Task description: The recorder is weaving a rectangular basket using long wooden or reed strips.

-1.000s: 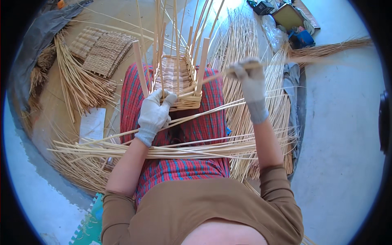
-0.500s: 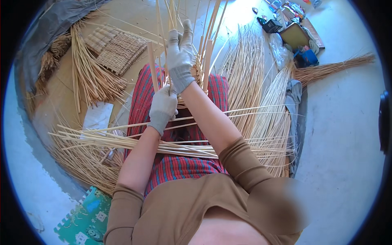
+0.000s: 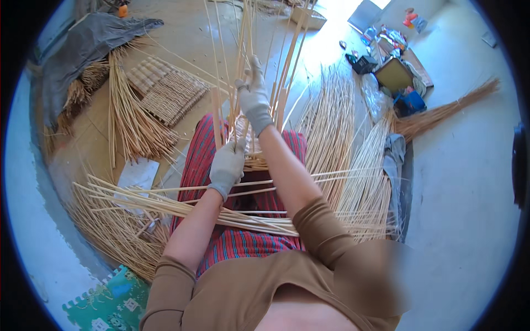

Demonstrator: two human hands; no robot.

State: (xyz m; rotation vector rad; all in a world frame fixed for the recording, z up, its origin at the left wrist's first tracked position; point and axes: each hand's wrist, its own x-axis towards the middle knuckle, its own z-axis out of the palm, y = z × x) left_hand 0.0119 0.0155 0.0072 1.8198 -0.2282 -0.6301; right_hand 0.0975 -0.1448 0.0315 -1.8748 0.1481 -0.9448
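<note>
A small woven basket (image 3: pixel 255 161) with tall upright canes (image 3: pixel 290 49) sits on my lap, over red striped cloth (image 3: pixel 196 146). My left gloved hand (image 3: pixel 226 165) is closed on the basket's near-left edge, where a cane passes through its fingertips. Higher up, my right gloved hand (image 3: pixel 254 96) has its fingers partly extended and apart among the upright canes, touching them; it hides part of the basket. Pale loose rods (image 3: pixel 254 223) lie crosswise over my lap, beneath both forearms.
Long cane bundles (image 3: pixel 326 143) lie at right and left, beside woven mats (image 3: pixel 171 91) and dark cloth (image 3: pixel 94 38). A white sheet (image 3: pixel 136 172) is at left, a green foam mat (image 3: pixel 116 298) at lower left. Assorted containers (image 3: pixel 393 74) and a box (image 3: pixel 306 19) are farther back.
My right hand moved from out at the right up to the upright canes, then slightly down. My left hand stays at the basket. The camera view has shifted, taking in more floor beyond.
</note>
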